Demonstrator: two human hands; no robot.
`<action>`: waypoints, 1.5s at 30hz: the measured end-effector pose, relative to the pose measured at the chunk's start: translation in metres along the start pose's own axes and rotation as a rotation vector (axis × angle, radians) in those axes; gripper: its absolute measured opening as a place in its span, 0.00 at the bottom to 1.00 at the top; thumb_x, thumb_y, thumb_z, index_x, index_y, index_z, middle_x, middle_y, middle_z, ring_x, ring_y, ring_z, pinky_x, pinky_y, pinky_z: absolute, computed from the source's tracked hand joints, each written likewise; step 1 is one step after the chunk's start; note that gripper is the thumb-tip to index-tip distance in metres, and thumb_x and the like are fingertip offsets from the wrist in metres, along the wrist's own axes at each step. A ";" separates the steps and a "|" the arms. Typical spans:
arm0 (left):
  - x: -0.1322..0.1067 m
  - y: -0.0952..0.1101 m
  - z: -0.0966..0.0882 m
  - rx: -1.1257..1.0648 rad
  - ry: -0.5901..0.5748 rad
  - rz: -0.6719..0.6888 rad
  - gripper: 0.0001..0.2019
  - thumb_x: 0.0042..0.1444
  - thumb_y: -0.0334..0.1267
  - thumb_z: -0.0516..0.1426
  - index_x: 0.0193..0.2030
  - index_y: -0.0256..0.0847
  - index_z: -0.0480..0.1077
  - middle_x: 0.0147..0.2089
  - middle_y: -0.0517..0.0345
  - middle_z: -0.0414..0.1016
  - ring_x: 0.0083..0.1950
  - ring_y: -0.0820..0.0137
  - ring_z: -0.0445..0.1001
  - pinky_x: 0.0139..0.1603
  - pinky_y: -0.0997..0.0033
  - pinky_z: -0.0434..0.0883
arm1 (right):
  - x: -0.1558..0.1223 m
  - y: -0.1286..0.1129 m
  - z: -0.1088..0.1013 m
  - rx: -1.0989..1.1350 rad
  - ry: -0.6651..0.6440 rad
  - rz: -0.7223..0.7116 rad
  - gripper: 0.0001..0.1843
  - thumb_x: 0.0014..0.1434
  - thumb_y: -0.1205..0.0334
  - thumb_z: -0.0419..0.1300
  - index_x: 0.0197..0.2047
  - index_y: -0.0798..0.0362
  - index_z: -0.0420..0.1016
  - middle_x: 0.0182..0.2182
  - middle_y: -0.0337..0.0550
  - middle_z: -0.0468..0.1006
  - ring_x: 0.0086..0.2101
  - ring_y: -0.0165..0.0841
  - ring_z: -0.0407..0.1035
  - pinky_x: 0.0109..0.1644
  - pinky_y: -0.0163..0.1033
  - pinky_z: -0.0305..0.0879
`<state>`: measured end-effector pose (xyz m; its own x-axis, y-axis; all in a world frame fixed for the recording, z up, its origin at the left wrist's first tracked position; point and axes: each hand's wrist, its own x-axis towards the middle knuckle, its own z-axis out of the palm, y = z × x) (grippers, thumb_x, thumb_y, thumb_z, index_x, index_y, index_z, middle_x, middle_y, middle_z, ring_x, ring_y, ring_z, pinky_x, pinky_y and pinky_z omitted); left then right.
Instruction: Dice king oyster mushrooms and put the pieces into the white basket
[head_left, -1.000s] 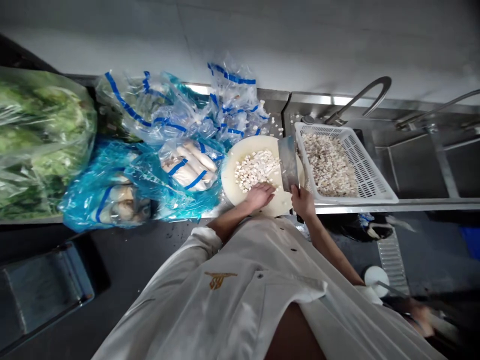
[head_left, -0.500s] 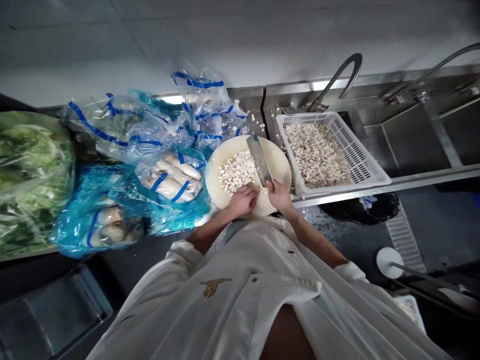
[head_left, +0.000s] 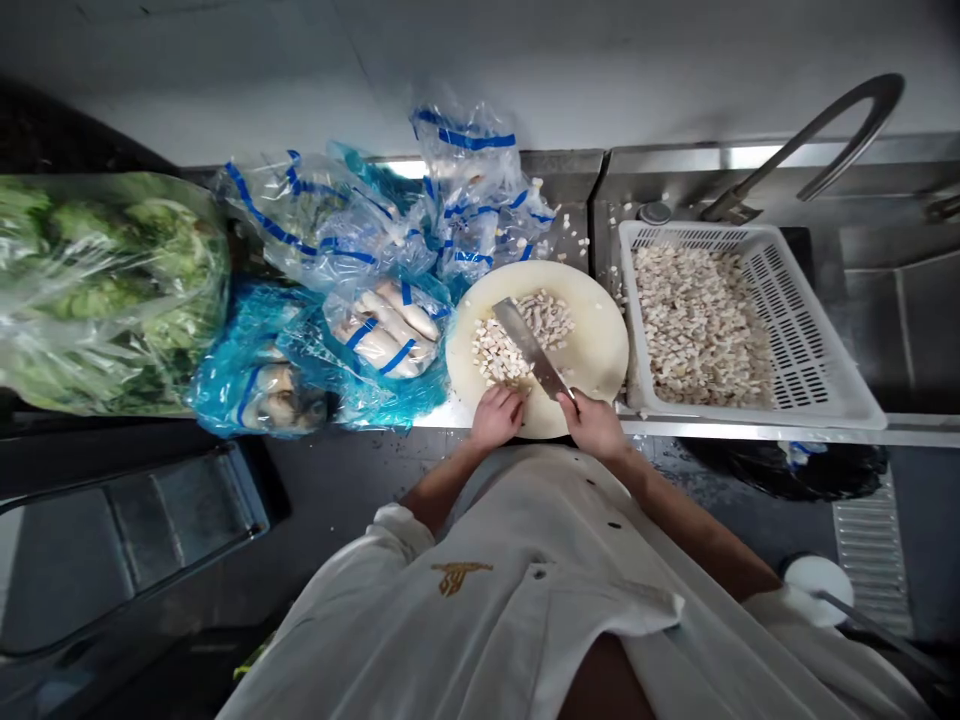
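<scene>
At the left end of the steel counter (head_left: 442, 412), a big clear bag of leafy greens (head_left: 112, 300) reaches the front edge. Right of it, a crumpled blue plastic bag (head_left: 240, 330) hangs slightly over that edge, with a clear pack inside whose contents look like mushrooms, though the plastic blurs them. Clear bags with blue tape (head_left: 337, 220) are heaped toward the back edge. In front of them, a taped pack of king oyster mushrooms (head_left: 390, 325) lies just beside the round chopping board (head_left: 600, 340).

The left hand (head_left: 496, 416) rests at the board's near left edge, fingers curled in narrow; whether anything sits under the fingertips cannot be told. Beyond it, diced mushroom (head_left: 499, 350) covers the left and middle of the board, on both sides of the cleaver (head_left: 534, 352). The blade slants from the far left toward the near edge, where the right hand (head_left: 595, 425) is wrapped around the handle. Loose bits are scattered on the counter behind the board's far right edge.

Farther right, a white perforated basket (head_left: 817, 370), filled mostly on its left side with chopped pieces (head_left: 697, 330), stands along the front edge. A curved faucet (head_left: 862, 100) rises behind its far edge.
</scene>
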<state>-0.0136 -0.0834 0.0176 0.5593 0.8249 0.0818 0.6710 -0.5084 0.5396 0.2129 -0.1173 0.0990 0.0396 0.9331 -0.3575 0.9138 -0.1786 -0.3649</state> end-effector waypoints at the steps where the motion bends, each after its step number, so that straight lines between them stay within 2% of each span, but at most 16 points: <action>1: 0.000 0.002 0.001 0.017 -0.010 -0.013 0.11 0.73 0.38 0.54 0.52 0.41 0.77 0.54 0.49 0.80 0.58 0.59 0.74 0.63 0.54 0.73 | 0.002 -0.003 0.001 -0.022 -0.051 -0.017 0.25 0.79 0.47 0.45 0.49 0.52 0.79 0.35 0.50 0.85 0.34 0.39 0.77 0.36 0.38 0.54; 5: 0.000 0.009 0.004 0.056 -0.038 -0.033 0.12 0.74 0.39 0.52 0.54 0.40 0.76 0.56 0.47 0.79 0.59 0.60 0.74 0.63 0.56 0.73 | 0.025 -0.018 0.010 -0.053 -0.170 -0.080 0.24 0.79 0.48 0.46 0.49 0.52 0.79 0.40 0.51 0.87 0.37 0.39 0.79 0.38 0.37 0.57; 8: -0.001 0.011 0.005 0.076 -0.037 -0.028 0.12 0.74 0.39 0.52 0.55 0.40 0.75 0.57 0.47 0.78 0.59 0.61 0.74 0.63 0.56 0.73 | 0.040 -0.019 0.002 -0.001 -0.108 -0.138 0.25 0.80 0.49 0.44 0.50 0.53 0.79 0.42 0.52 0.87 0.39 0.40 0.79 0.39 0.38 0.58; 11: -0.007 0.014 0.005 0.107 -0.029 -0.048 0.13 0.74 0.38 0.51 0.55 0.40 0.75 0.58 0.46 0.78 0.60 0.61 0.74 0.63 0.56 0.73 | 0.042 -0.009 -0.012 0.040 -0.048 -0.175 0.25 0.80 0.50 0.43 0.50 0.53 0.78 0.40 0.52 0.87 0.39 0.41 0.79 0.39 0.38 0.57; 15: -0.012 0.020 0.008 0.141 -0.003 -0.088 0.13 0.73 0.38 0.51 0.55 0.39 0.74 0.57 0.45 0.78 0.60 0.60 0.74 0.62 0.55 0.73 | 0.039 -0.002 -0.010 0.048 -0.101 -0.236 0.25 0.80 0.49 0.45 0.49 0.52 0.80 0.40 0.52 0.87 0.38 0.41 0.79 0.39 0.38 0.58; 18: -0.009 0.025 0.011 0.163 0.003 -0.101 0.14 0.73 0.39 0.50 0.55 0.38 0.74 0.57 0.43 0.78 0.59 0.59 0.74 0.62 0.54 0.74 | 0.046 -0.014 -0.001 0.047 -0.182 -0.280 0.24 0.79 0.50 0.47 0.50 0.53 0.81 0.43 0.53 0.87 0.40 0.40 0.79 0.40 0.37 0.59; 21: -0.006 0.028 0.010 0.179 -0.015 -0.114 0.15 0.73 0.39 0.49 0.54 0.38 0.75 0.56 0.43 0.78 0.59 0.59 0.75 0.62 0.53 0.74 | 0.056 -0.021 -0.004 0.067 -0.155 -0.293 0.25 0.79 0.50 0.46 0.49 0.53 0.82 0.42 0.55 0.87 0.40 0.41 0.79 0.40 0.37 0.59; 23: -0.009 0.027 0.007 0.187 -0.024 -0.113 0.15 0.73 0.40 0.50 0.56 0.38 0.75 0.57 0.44 0.78 0.61 0.59 0.74 0.64 0.53 0.73 | 0.058 -0.012 -0.014 0.113 -0.075 -0.292 0.25 0.79 0.49 0.46 0.48 0.54 0.81 0.41 0.54 0.87 0.39 0.41 0.79 0.40 0.38 0.59; 25: -0.016 0.024 0.002 0.201 -0.019 -0.100 0.18 0.72 0.45 0.53 0.61 0.39 0.74 0.62 0.43 0.76 0.67 0.58 0.71 0.69 0.50 0.70 | 0.056 0.009 -0.025 0.162 0.006 -0.275 0.26 0.79 0.49 0.45 0.48 0.54 0.80 0.40 0.54 0.86 0.38 0.41 0.78 0.39 0.38 0.58; 27: -0.024 0.019 -0.003 0.229 -0.004 -0.086 0.27 0.68 0.56 0.59 0.65 0.40 0.72 0.68 0.41 0.71 0.74 0.53 0.63 0.75 0.43 0.64 | 0.051 0.036 -0.035 0.171 0.074 -0.221 0.25 0.78 0.50 0.44 0.48 0.54 0.80 0.38 0.53 0.86 0.37 0.41 0.77 0.37 0.38 0.57; 29: -0.025 0.011 -0.008 0.262 0.005 -0.060 0.40 0.59 0.67 0.64 0.69 0.41 0.70 0.75 0.39 0.63 0.80 0.45 0.53 0.79 0.35 0.54 | 0.048 0.062 -0.043 0.114 0.126 -0.126 0.24 0.78 0.51 0.45 0.48 0.54 0.79 0.36 0.53 0.85 0.34 0.41 0.76 0.36 0.39 0.55; 32: -0.006 -0.003 -0.011 0.298 -0.003 0.000 0.52 0.51 0.75 0.65 0.75 0.43 0.64 0.81 0.39 0.52 0.83 0.38 0.42 0.80 0.27 0.43 | 0.050 0.083 -0.049 -0.032 0.153 0.053 0.22 0.77 0.53 0.47 0.50 0.55 0.79 0.34 0.54 0.84 0.33 0.42 0.77 0.35 0.39 0.57; 34: 0.022 -0.010 -0.011 0.317 0.000 0.020 0.55 0.51 0.75 0.64 0.78 0.45 0.60 0.82 0.40 0.49 0.83 0.37 0.40 0.79 0.27 0.41 | 0.053 0.081 -0.051 -0.093 0.133 0.135 0.21 0.77 0.56 0.47 0.51 0.57 0.79 0.34 0.57 0.84 0.36 0.43 0.79 0.37 0.40 0.62; 39: 0.096 -0.003 -0.006 0.344 0.120 -0.031 0.46 0.60 0.67 0.63 0.79 0.52 0.58 0.82 0.45 0.52 0.82 0.40 0.48 0.79 0.27 0.45 | 0.040 0.041 -0.039 -0.070 0.004 0.151 0.21 0.75 0.65 0.45 0.56 0.59 0.78 0.40 0.60 0.86 0.43 0.45 0.83 0.43 0.41 0.70; 42: 0.111 0.010 -0.001 0.346 0.139 -0.043 0.39 0.64 0.63 0.61 0.78 0.54 0.61 0.81 0.47 0.56 0.80 0.40 0.55 0.78 0.26 0.48 | 0.018 0.017 -0.020 0.004 -0.060 0.138 0.23 0.74 0.64 0.45 0.60 0.59 0.77 0.40 0.61 0.86 0.43 0.48 0.84 0.42 0.44 0.73; 45: 0.111 0.017 0.005 0.366 0.110 -0.065 0.37 0.64 0.62 0.60 0.76 0.54 0.64 0.81 0.48 0.54 0.80 0.39 0.54 0.78 0.27 0.47 | 0.002 0.016 -0.001 0.064 0.001 0.081 0.23 0.72 0.60 0.49 0.62 0.54 0.77 0.42 0.61 0.86 0.46 0.50 0.83 0.48 0.48 0.75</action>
<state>0.0620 -0.0015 0.0314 0.4677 0.8697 0.1575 0.8438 -0.4924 0.2132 0.2280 -0.1177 0.0935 0.1127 0.9150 -0.3873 0.8798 -0.2730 -0.3890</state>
